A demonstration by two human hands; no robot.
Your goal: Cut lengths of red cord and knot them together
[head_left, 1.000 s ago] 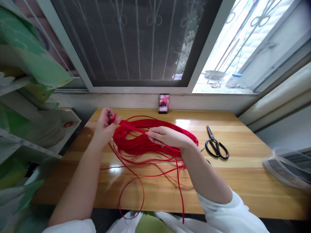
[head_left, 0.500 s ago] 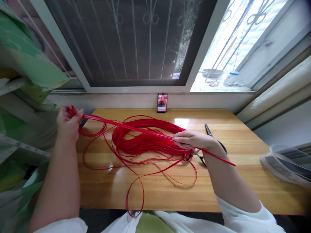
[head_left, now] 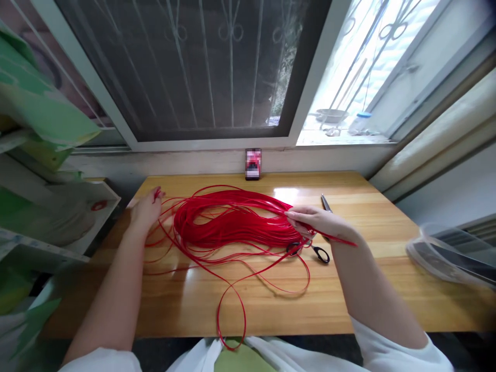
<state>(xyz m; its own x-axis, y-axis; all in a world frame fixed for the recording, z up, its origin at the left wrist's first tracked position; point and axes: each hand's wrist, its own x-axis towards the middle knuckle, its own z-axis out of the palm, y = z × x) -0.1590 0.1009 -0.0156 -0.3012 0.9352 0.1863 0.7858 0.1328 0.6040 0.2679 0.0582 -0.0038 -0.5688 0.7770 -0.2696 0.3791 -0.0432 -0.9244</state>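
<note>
the wooden bench (head_left: 186, 310) runs below the window, its near edge by the person's lap. the big oval coil of red cord (head_left: 248, 230) lies mid-bench, with loose strands spilling nearer; one loop hangs over the near edge. a clear plastic container (head_left: 416, 256) sits toward the right end, a wide stretch of wood between it and the scissors. the right hand (head_left: 313, 219) is over the coil's right end, fingers pinching strands, a tail lying along the wrist. the left hand (head_left: 147, 209), near the bench's left edge, has its fingertips pressed together on red cord. shears (head_left: 326, 203) show only blades beyond the right hand. small black-handled scissors (head_left: 327, 257) lie partly under strands. a phone (head_left: 253, 164) stands at the far edge.
</note>
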